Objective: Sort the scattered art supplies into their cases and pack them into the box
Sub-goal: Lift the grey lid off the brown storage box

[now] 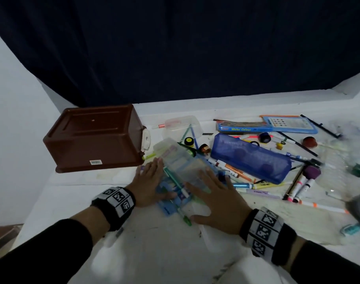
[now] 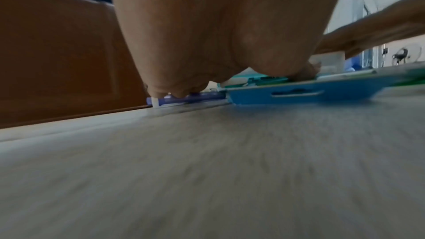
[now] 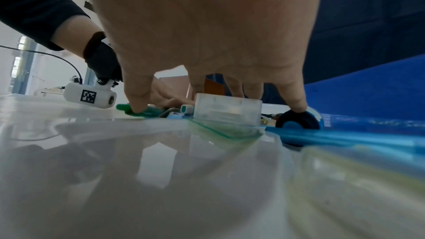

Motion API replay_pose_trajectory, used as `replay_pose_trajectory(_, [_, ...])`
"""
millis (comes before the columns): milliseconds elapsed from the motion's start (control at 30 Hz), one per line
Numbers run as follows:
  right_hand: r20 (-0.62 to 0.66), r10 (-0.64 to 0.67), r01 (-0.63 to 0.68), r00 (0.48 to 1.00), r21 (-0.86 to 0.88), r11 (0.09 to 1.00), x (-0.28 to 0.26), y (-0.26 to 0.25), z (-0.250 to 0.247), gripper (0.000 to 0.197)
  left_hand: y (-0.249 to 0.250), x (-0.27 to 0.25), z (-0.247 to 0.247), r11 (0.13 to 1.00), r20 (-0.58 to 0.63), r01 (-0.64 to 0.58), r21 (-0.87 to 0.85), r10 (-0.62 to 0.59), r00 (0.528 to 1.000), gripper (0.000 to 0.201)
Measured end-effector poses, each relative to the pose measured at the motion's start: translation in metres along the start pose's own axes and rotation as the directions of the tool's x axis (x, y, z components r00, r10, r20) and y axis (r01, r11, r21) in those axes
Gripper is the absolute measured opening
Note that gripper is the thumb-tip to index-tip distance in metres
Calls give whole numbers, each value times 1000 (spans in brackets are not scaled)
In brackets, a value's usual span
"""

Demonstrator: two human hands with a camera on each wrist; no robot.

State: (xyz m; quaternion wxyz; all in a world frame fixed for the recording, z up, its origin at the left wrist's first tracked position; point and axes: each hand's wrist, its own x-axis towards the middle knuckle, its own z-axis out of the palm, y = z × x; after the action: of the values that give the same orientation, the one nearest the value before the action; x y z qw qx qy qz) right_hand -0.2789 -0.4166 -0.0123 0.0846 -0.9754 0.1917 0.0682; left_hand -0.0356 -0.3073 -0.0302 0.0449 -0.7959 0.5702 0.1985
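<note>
Both hands, left hand (image 1: 149,182) and right hand (image 1: 216,198), are laid flat, fingers released, beside a clear case (image 1: 183,162) on the bench (image 1: 154,242).

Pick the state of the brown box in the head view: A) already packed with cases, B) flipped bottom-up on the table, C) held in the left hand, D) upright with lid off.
B: the brown box lies bottom-up on the table, its ribbed underside facing up with a sticker on its side, while the left hand and right hand rest flat on the supplies beside it.
</note>
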Motion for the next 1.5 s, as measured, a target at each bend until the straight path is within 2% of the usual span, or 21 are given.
replay_pose_trajectory(100, [-18,66,-66,998,-23,998,1,-1,6,84,10,17,-9,997,28,-32,-73,35,999,150])
replay_pose_trajectory(200, [-37,137,-138,990,-4,990,0,-4,8,82,21,31,-13,994,46,-19,-111,25,999,148])
replay_pose_trajectory(300, [-49,198,-197,979,20,980,-3,-3,2,77,37,36,-21,990,49,1,-144,6,999,123])
replay_pose_trajectory(400, [-49,216,-215,975,28,976,-7,2,-5,77,36,34,-28,964,37,-48,-262,60,997,106])
replay_pose_trajectory(500, [-55,205,-204,977,22,979,-11,7,-10,68,15,15,-38,904,-50,-41,-426,21,999,112])
replay_pose_trajectory(567, [-35,205,-204,978,29,979,-13,6,-12,64,2,-5,-41,928,-135,-14,-372,-40,990,104])
replay_pose_trajectory(600, [-23,206,-206,978,31,978,-13,5,-12,64,-1,-15,-41,949,-141,10,-316,-58,988,96])
replay_pose_trajectory(633, [-18,205,-205,979,36,978,-12,4,-13,63,-3,-26,-39,966,-95,50,-252,-76,993,88])
replay_pose_trajectory(667, [-17,203,-202,979,44,978,-12,3,-14,63,-3,-35,-33,979,0,82,-186,-83,997,85])
replay_pose_trajectory(700, [-21,200,-199,980,51,979,-13,2,-16,62,-1,-41,-25,988,106,89,-125,-75,991,90])
replay_pose_trajectory(733, [-27,196,-194,980,55,979,-13,0,-18,61,2,-45,-15,996,185,68,-63,-56,981,104])
replay_pose_trajectory(767, [-32,193,-191,981,57,980,-13,-1,-20,59,6,-47,-6,999,220,51,-19,-45,974,117])
replay_pose_trajectory(800, [-31,194,-192,981,63,979,-14,-3,-23,58,9,-45,2,999,213,50,0,-49,976,121])
replay_pose_trajectory(1000, [-78,220,-214,972,80,974,-12,-8,-32,49,23,-17,10,997,65,71,12,-71,995,84])
replay_pose_trajectory(1100, [-91,240,-233,966,83,969,-7,-11,-34,46,22,-15,1,998,41,66,10,-66,997,82])
replay_pose_trajectory(1167, [-129,215,-201,968,115,973,0,-15,-38,43,18,-26,-8,997,9,63,-55,-63,998,82])
replay_pose_trajectory(1233, [-207,188,-142,960,219,965,7,-23,-45,36,9,-44,-16,988,-69,53,-148,-64,996,86])
replay_pose_trajectory(1367, [-405,183,14,896,438,899,30,-48,-61,28,-30,-86,-35,923,-309,-14,-385,-115,944,75])
replay_pose_trajectory(1500, [-457,187,98,870,531,842,75,-82,-77,32,-98,-125,-64,895,-453,-12,-446,-214,865,73])
